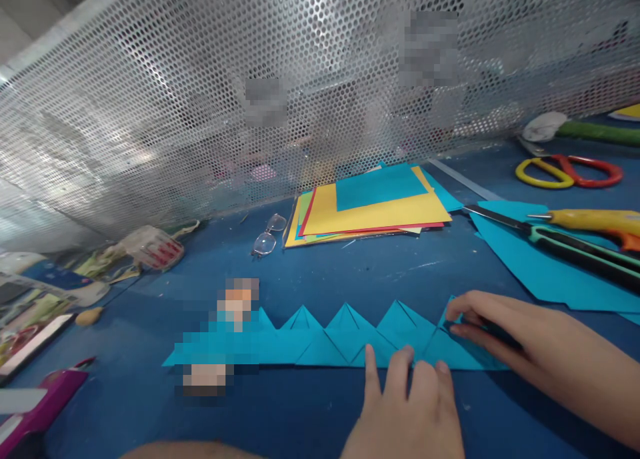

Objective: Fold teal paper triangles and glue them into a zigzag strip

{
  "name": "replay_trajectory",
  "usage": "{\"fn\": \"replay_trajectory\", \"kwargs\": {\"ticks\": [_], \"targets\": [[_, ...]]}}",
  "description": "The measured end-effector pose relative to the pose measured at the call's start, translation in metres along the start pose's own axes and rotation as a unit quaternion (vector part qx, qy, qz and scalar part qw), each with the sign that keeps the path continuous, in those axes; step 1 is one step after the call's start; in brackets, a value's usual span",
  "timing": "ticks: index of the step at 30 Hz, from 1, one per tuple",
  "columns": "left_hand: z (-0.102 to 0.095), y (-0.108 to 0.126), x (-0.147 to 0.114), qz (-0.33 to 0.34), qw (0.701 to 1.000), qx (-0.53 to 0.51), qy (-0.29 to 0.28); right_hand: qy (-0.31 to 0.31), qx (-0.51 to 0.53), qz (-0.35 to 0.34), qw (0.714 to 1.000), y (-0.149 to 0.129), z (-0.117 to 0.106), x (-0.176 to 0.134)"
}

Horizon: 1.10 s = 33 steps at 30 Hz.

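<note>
A long strip of folded blue paper point(350, 349) lies across the table, with a row of triangular peaks along its far edge. My left hand point(407, 399) rests palm down on the strip's near edge, fingers spread. At the strip's right end, my right hand point(480, 319) pinches the last peak between thumb and fingers. Its fingertips partly cover that fold. Pixelation hides the strip's left part.
Behind the strip are coloured paper sheets point(380, 212) and eyeglasses point(269, 235). To the right lie red-and-yellow-handled scissors point(593, 172), a black-and-teal tool point(575, 245) and a yellow metal-tipped tool point(590, 219) over blue paper point(530, 272). A perforated metal screen point(300, 59) stands behind.
</note>
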<state>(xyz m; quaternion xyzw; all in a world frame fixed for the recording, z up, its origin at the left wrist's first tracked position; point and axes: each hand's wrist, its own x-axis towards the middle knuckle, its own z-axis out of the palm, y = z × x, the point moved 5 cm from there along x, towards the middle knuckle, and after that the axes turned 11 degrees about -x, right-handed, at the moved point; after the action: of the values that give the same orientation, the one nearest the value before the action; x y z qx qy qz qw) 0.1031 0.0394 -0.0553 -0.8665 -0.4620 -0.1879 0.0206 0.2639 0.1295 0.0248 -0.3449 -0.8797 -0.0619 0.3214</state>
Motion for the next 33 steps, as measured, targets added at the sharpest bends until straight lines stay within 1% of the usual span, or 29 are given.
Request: {"fn": "replay_trajectory", "kwargs": {"ticks": [4,8,13,18,21,23,25,26,28,30,33], "targets": [[0.003,0.001,0.001,-0.011,1.000,0.002,-0.018,0.010,-0.015,-0.021,1.000,-0.001,-0.003,-0.003],[-0.002,0.000,0.005,-0.018,1.000,-0.007,0.018,0.018,-0.029,-0.031,0.999,0.000,-0.004,-0.005],[-0.007,0.002,0.010,-0.028,0.998,-0.003,0.058,0.008,-0.026,-0.033,0.999,0.000,0.000,-0.006],[-0.007,0.005,0.008,-0.025,0.997,0.003,0.071,-0.001,-0.036,-0.032,0.999,0.002,0.000,-0.008],[-0.011,0.004,0.011,-0.021,0.998,0.002,0.056,-0.006,-0.043,-0.036,0.998,0.002,0.002,-0.008],[-0.019,0.001,0.015,-0.002,0.999,0.002,0.032,-0.007,-0.051,-0.040,0.998,0.001,0.004,-0.007],[-0.030,-0.006,0.019,0.041,0.999,0.006,-0.010,-0.004,-0.060,-0.044,0.997,0.000,0.006,-0.006],[-0.035,-0.007,0.020,0.085,0.995,0.006,-0.045,-0.002,-0.064,-0.046,0.997,-0.001,0.006,-0.006],[-0.043,-0.015,0.020,0.121,0.990,0.006,-0.074,0.000,-0.072,-0.050,0.996,-0.002,0.007,-0.006],[-0.044,-0.020,0.017,0.122,0.990,-0.013,-0.076,0.000,-0.078,-0.054,0.995,-0.003,0.006,-0.006],[-0.030,-0.018,0.013,0.077,0.995,-0.045,-0.047,0.000,-0.079,-0.056,0.995,-0.004,0.005,-0.005]]}}
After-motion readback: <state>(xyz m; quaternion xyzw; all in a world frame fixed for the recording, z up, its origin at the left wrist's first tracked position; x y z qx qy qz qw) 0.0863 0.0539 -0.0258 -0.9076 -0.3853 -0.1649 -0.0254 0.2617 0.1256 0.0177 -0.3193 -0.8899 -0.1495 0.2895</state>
